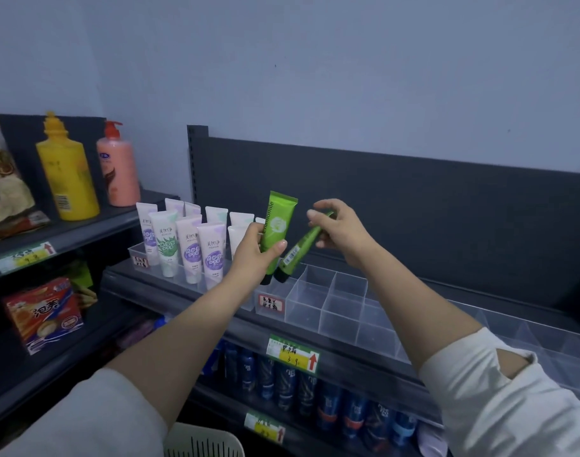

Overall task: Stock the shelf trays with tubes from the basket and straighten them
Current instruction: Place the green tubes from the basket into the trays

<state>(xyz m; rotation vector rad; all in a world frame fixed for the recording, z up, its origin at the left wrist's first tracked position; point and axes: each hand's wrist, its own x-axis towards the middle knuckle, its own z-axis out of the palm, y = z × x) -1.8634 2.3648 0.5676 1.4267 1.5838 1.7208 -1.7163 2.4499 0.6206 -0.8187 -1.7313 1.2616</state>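
Green tubes [277, 230], clear trays [328, 301], yellow bottle [67, 173].

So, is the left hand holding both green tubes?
No, the left hand grips only the upright light green tube, while the right hand holds the tilted darker green tube by its upper end.

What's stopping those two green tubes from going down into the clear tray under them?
Nothing visible does. The left hand grips the upright green tube, the right hand the tilted green tube, both above the clear divided tray; its compartments beneath look open and unfilled. The white tubes stand further left.
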